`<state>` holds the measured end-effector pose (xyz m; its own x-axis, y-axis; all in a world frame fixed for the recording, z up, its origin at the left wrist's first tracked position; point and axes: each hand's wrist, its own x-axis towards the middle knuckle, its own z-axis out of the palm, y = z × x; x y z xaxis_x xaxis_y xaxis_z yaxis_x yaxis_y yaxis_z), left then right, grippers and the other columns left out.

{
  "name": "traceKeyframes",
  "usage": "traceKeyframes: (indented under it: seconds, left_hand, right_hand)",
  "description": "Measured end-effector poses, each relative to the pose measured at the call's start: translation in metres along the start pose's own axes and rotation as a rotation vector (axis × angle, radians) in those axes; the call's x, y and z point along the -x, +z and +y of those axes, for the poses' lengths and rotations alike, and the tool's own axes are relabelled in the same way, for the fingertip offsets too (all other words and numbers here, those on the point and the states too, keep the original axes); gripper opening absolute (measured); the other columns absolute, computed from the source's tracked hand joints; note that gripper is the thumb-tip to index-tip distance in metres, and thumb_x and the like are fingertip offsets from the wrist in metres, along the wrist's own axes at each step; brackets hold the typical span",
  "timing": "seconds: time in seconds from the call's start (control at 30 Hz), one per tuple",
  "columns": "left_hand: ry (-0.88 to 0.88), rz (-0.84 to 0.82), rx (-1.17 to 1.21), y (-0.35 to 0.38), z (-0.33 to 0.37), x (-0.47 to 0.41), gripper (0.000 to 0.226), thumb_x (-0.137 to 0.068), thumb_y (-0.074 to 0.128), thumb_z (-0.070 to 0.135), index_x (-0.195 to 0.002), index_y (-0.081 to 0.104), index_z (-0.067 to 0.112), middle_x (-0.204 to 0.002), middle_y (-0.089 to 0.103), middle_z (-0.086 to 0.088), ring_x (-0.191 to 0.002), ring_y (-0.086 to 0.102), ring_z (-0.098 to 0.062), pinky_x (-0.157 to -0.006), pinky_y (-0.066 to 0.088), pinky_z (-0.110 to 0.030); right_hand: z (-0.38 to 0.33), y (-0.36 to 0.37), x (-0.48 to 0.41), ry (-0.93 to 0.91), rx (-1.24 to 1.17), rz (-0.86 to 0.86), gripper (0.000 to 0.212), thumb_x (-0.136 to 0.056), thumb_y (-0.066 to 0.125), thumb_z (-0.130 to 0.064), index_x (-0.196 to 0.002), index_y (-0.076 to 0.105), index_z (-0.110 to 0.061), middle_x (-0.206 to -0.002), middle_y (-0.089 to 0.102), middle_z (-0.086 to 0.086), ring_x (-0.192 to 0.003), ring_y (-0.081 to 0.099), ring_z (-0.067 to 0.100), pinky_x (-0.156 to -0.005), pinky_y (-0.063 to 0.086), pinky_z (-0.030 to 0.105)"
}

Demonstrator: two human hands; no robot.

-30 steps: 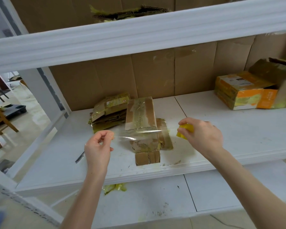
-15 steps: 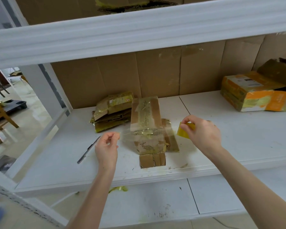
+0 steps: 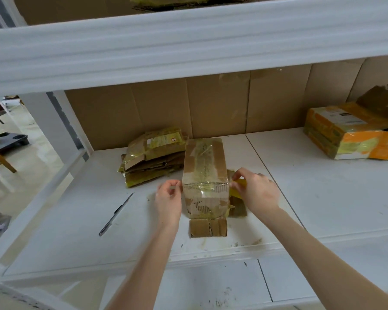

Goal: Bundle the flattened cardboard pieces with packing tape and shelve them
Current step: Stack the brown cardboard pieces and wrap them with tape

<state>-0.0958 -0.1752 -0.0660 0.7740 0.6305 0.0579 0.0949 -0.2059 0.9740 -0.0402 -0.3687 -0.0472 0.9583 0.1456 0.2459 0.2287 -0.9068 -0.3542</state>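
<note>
A stack of flattened brown cardboard pieces [image 3: 204, 171] lies on the white shelf [image 3: 300, 198], long side pointing away from me. Clear packing tape [image 3: 205, 188] stretches across its near part. My left hand [image 3: 169, 198] pinches the tape's free end at the stack's left side. My right hand [image 3: 254, 191] holds the yellow tape roll [image 3: 239, 186] against the stack's right side. Another cardboard piece [image 3: 207, 228] sticks out at the stack's near end.
A taped bundle of flattened cardboard [image 3: 152, 159] lies behind the stack on the left. A dark pen [image 3: 115, 214] lies on the shelf to the left. Orange and yellow boxes [image 3: 349, 137] sit far right. A shelf beam [image 3: 188, 45] runs overhead.
Both hands have come down and together, bringing the stretched tape from above the stack onto its top. My view has moved closer to the shelf.
</note>
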Motion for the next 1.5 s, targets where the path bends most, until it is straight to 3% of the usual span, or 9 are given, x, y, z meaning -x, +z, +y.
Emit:
traceKeyframes:
  seconds: [0.1, 0.47, 0.53, 0.6, 0.67, 0.73, 0.87, 1.13, 1.5]
  left_hand:
    - [-0.028, -0.029, 0.117, 0.007, 0.005, 0.000, 0.013, -0.098, 0.050, 0.019, -0.098, 0.058, 0.028, -0.110, 0.063, 0.001, -0.102, 0.059, -0.013, -0.089, 0.051, -0.035]
    - [-0.089, 0.005, 0.085, -0.015, 0.004, 0.010, 0.022, -0.098, 0.048, 0.013, -0.114, 0.063, 0.013, -0.114, 0.065, -0.006, -0.102, 0.061, -0.020, -0.087, 0.053, -0.038]
    - [0.105, 0.182, -0.080, -0.024, 0.008, 0.015, 0.022, -0.098, 0.049, 0.014, -0.115, 0.062, 0.014, -0.117, 0.059, -0.004, -0.106, 0.057, -0.019, -0.091, 0.049, -0.033]
    - [0.564, 0.320, -0.215, -0.032, 0.017, 0.029, 0.022, -0.096, 0.048, 0.010, -0.109, 0.066, 0.012, -0.110, 0.056, 0.001, -0.101, 0.055, -0.015, -0.087, 0.045, -0.021]
    - [0.927, 0.197, -0.301, -0.024, 0.022, 0.048, 0.025, -0.094, 0.048, 0.010, -0.109, 0.068, 0.010, -0.110, 0.057, 0.003, -0.106, 0.052, -0.009, -0.095, 0.040, -0.015]
    - [1.034, -0.005, -0.464, -0.008, 0.025, 0.059, 0.029, -0.093, 0.052, 0.012, -0.119, 0.064, 0.014, -0.122, 0.062, 0.003, -0.121, 0.050, -0.011, -0.110, 0.033, -0.029]
    - [1.039, -0.037, -0.814, 0.007, 0.022, 0.053, 0.038, -0.092, 0.059, 0.023, -0.131, 0.058, 0.024, -0.132, 0.059, 0.004, -0.125, 0.053, -0.020, -0.110, 0.030, -0.048]
    - [1.004, 0.033, -0.724, 0.014, 0.012, 0.038, 0.037, -0.087, 0.067, 0.011, -0.122, 0.065, 0.023, -0.123, 0.065, 0.004, -0.112, 0.060, -0.019, -0.100, 0.043, -0.043]
    - [1.015, -0.001, -0.725, 0.015, 0.012, 0.039, 0.042, -0.084, 0.069, 0.006, -0.122, 0.064, 0.021, -0.123, 0.065, 0.002, -0.111, 0.060, -0.019, -0.098, 0.040, -0.040]
  right_hand:
    - [-0.003, -0.001, -0.003, 0.036, -0.015, -0.013, 0.021, -0.090, 0.053, -0.055, -0.099, 0.054, -0.037, -0.076, 0.052, -0.007, -0.073, 0.051, 0.018, -0.061, 0.044, 0.028]
    - [-0.011, 0.003, 0.017, 0.018, -0.096, -0.026, 0.019, -0.088, 0.055, -0.058, -0.087, 0.045, -0.041, -0.064, 0.042, -0.016, -0.070, 0.051, 0.017, -0.055, 0.038, 0.026]
    - [-0.009, 0.001, 0.016, 0.019, -0.118, -0.039, 0.019, -0.088, 0.054, -0.058, -0.087, 0.045, -0.041, -0.068, 0.047, -0.014, -0.071, 0.053, 0.017, -0.055, 0.037, 0.026]
    - [-0.006, -0.001, 0.014, 0.008, -0.141, -0.049, 0.018, -0.089, 0.054, -0.057, -0.088, 0.045, -0.041, -0.073, 0.051, -0.012, -0.073, 0.053, 0.017, -0.054, 0.036, 0.026]
    - [-0.004, -0.002, 0.013, -0.016, -0.166, -0.064, 0.014, -0.091, 0.054, -0.054, -0.089, 0.047, -0.042, -0.080, 0.056, -0.010, -0.076, 0.053, 0.017, -0.056, 0.038, 0.027]
    - [-0.001, -0.004, 0.011, -0.044, -0.195, -0.100, 0.010, -0.092, 0.055, -0.049, -0.098, 0.052, -0.041, -0.091, 0.062, -0.008, -0.085, 0.057, 0.018, -0.063, 0.044, 0.028]
    - [0.021, -0.010, 0.019, -0.069, -0.323, -0.169, 0.040, -0.087, 0.061, -0.051, -0.124, 0.049, -0.046, -0.095, 0.057, -0.013, -0.094, 0.058, 0.015, -0.072, 0.045, 0.029]
    - [0.062, -0.015, 0.037, -0.076, -0.489, -0.223, 0.038, -0.086, 0.066, -0.045, -0.121, 0.058, -0.034, -0.106, 0.065, -0.002, -0.090, 0.059, 0.018, -0.076, 0.051, 0.034]
    - [0.049, -0.034, 0.030, 0.011, -0.013, -0.137, 0.035, -0.089, 0.048, -0.052, -0.123, 0.048, -0.044, -0.088, 0.054, -0.001, -0.089, 0.052, 0.023, -0.073, 0.033, 0.030]
